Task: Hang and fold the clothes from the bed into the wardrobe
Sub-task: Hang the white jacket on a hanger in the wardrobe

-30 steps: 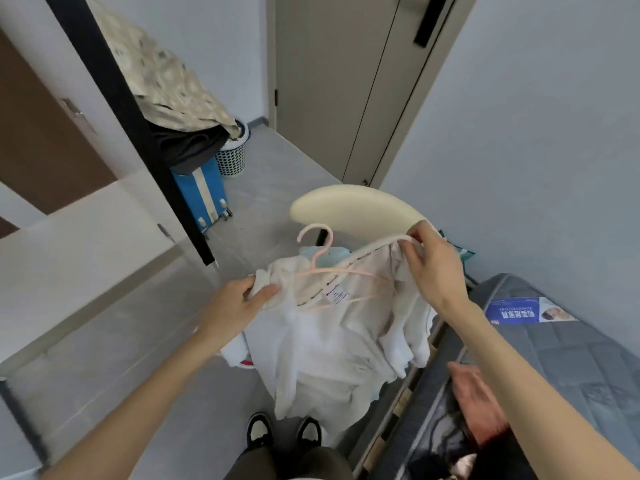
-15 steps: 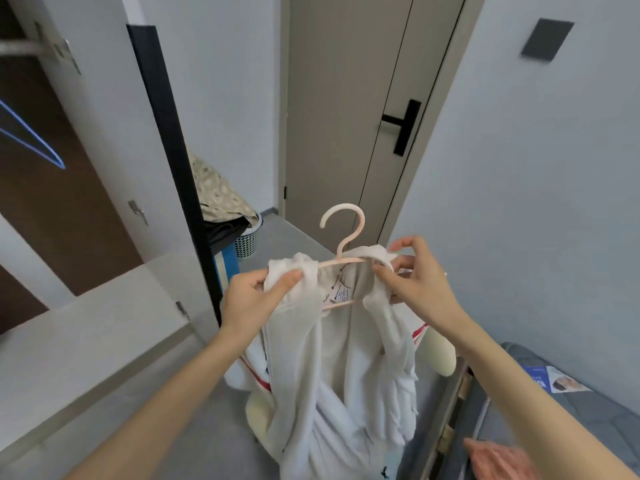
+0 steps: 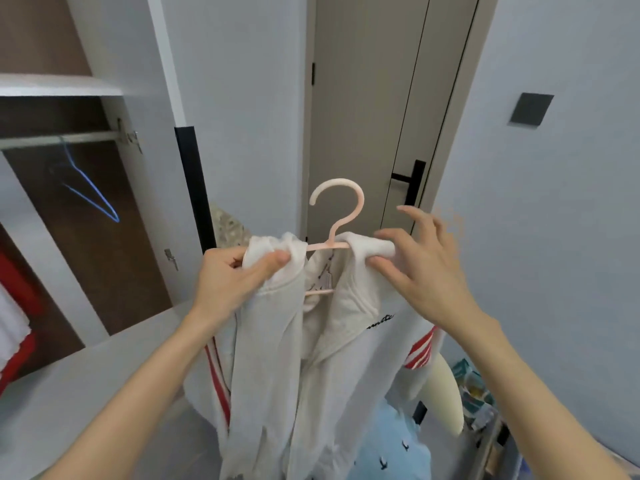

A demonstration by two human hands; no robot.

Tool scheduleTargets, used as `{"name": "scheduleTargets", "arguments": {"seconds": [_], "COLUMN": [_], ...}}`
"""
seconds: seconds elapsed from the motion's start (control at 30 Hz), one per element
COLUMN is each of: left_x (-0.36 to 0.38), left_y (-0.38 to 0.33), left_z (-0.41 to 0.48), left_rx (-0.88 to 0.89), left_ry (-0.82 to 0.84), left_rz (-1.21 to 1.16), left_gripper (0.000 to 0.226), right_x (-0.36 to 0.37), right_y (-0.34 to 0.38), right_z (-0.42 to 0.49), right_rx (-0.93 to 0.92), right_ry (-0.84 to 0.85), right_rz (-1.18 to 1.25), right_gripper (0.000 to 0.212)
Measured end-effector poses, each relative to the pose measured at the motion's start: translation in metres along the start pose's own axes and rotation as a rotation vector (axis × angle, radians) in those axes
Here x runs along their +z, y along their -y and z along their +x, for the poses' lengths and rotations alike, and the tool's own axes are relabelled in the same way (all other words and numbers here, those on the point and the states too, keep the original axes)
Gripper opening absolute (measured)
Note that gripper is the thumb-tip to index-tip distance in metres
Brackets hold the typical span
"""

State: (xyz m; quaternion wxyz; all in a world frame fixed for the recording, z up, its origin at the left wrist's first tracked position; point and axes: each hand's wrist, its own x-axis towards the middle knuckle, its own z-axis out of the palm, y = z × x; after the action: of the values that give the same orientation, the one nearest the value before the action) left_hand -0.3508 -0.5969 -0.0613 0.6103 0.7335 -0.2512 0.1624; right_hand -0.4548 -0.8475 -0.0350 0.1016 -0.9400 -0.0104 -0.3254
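Note:
A white garment with red stripes hangs on a pink plastic hanger, held up at chest height in front of me. My left hand grips the garment's left shoulder together with the hanger arm under it. My right hand pinches the right shoulder between thumb and forefinger, its other fingers spread. The open wardrobe stands at the left, with a metal rail across its top.
A blue wire hanger hangs on the rail. Red and white clothes hang at the far left. A closed door with a black handle is straight ahead. A light blue garment and a cream chair back lie below.
I have lifted the garment on its hanger from low in front of me to chest height. My view has swung up towards the wardrobe rail. Both hands now hold the shoulders.

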Motion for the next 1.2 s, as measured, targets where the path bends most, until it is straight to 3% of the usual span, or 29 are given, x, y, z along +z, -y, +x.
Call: {"name": "scheduleTargets", "arguments": {"seconds": [0.1,0.2,0.33,0.6,0.83,0.97,1.2], "left_x": [0.002,0.007,0.011,-0.009,-0.038,-0.048,-0.033], "left_y": [-0.010,-0.017,-0.029,-0.057,-0.077,-0.081,-0.046], "left_z": [-0.004,-0.007,-0.007,-0.030,-0.071,-0.097,-0.122], "left_rx": [0.016,0.052,0.152,0.282,0.308,0.342,0.242], "left_ry": [0.021,0.018,0.012,-0.057,0.034,0.082,0.260], "left_rz": [0.159,0.402,0.443,0.497,0.429,0.383,0.345], "left_gripper": [0.060,0.065,0.057,0.059,0.056,0.060,0.059], "right_x": [0.013,0.016,0.004,-0.046,-0.076,-0.083,-0.053], "right_y": [-0.007,-0.012,-0.002,0.035,0.090,0.113,0.110], "right_z": [-0.013,-0.022,-0.025,-0.043,-0.101,-0.138,-0.182], "right_rx": [0.087,0.116,0.137,0.141,0.255,0.332,0.524], "right_ry": [0.068,-0.018,-0.123,-0.330,-0.430,-0.448,-0.362], "right_rz": [0.218,0.396,0.496,0.429,0.329,0.293,0.282], "right_gripper": [0.037,0.023,0.008,0.012,0.011,0.013,0.016]}}
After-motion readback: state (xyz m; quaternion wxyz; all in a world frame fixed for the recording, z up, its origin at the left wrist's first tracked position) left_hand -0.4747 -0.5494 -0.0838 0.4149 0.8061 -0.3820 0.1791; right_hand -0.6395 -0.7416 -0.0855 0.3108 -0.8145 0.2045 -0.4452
